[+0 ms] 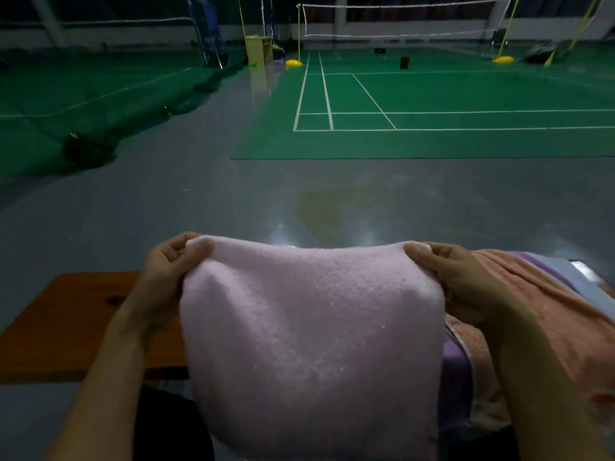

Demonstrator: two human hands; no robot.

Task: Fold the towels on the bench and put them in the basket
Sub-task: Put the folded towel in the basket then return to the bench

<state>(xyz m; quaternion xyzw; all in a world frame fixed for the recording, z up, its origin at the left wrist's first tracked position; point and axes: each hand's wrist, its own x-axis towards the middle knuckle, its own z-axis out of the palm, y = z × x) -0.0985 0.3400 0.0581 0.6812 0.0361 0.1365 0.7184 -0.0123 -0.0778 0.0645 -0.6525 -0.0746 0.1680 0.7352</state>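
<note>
The left hand (166,271) pinches the upper left corner of a pale pink towel (312,334), thumb on the near face and fingers curled behind; the right hand (446,277) pinches the upper right corner the same way. Between them the top edge sags a little, and the cloth hangs in front of the person, its lower edge running out of view.

The towel looks soft and thick, fleecy, without hard creases. Whether it is a single layer or already doubled I cannot tell from this angle.

Judging by this, the folding is at an early stage. A salmon-orange towel (532,304) and a purple towel (456,371) lie loose and unfolded in a heap just right of the pink one, on the wooden bench (73,321). No basket shows, so nothing can be counted as put away.
</note>
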